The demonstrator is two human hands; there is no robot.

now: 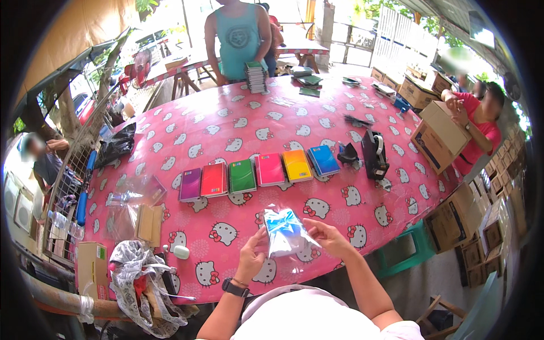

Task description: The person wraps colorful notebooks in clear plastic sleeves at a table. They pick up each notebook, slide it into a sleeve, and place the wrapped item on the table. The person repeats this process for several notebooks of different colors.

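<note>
Both hands up over near table edge: left hand (252, 256) pinching left side of clear plastic sleeve holding blue notebook (285, 232), right hand (328, 237) gripping its right edge w/ fingers, prob. to keep sleeve taut. Beyond, row of six coloured notebooks (258, 171) side by side on pink cat-print tablecloth (226, 130), covers easy to see.

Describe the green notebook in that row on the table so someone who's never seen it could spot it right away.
On the pink cartoon-cat tablecloth, a row of six small notebooks lies mid-table. The green notebook is third from the person's left, between the red notebook and the pink notebook; it is the only green one there.
</note>
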